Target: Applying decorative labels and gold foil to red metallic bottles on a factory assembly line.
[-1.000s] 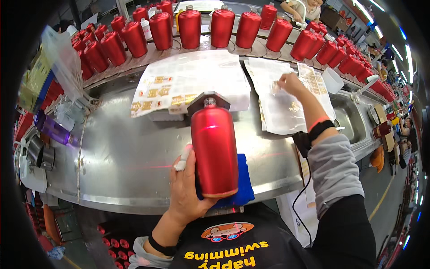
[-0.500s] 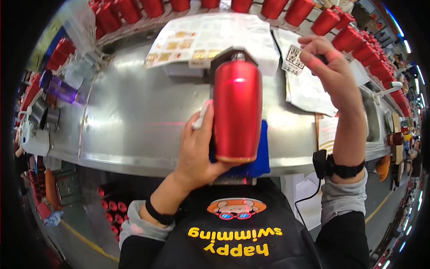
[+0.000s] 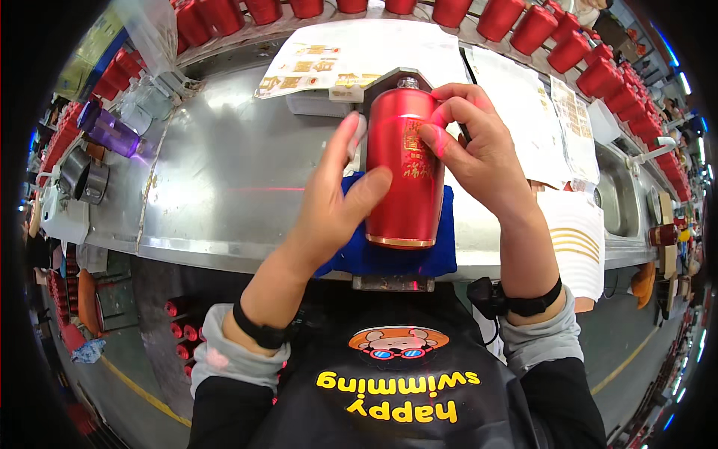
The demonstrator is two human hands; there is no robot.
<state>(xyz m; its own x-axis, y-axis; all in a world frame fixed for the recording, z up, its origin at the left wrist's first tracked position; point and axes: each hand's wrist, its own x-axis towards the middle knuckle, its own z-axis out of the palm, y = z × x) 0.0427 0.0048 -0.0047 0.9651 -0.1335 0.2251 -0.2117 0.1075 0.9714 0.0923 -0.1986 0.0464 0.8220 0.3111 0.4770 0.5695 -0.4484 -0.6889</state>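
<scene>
A red bottle [image 3: 404, 202] with a bare threaded neck [image 3: 407, 83] lies on a blue cloth [image 3: 446, 239], its neck pointing away from me. Gold lettering on a label [image 3: 413, 146] shows on its upper face. My right hand [image 3: 471, 138] is closed at the bottle's upper right, with thumb and fingertips pinching the label's right edge against the surface. Left of the bottle, my left hand [image 3: 329, 206] has its thumb held away from the fingers, near the bottle's side. A small white piece [image 3: 358, 136] sits at its fingertips; its kind is unclear.
White printed sheets [image 3: 389, 45] lie over a box at the back of the steel table [image 3: 217, 172]. More sheets [image 3: 516, 105] are at right, near a sink [image 3: 617, 198]. Rows of red bottles [image 3: 499, 19] line the far edge. A purple bottle [image 3: 112, 135] stands left.
My right hand has brought the label from the right onto the bottle. My left hand has shifted away from beneath the bottle to its left side. The bottle now rests on the cloth.
</scene>
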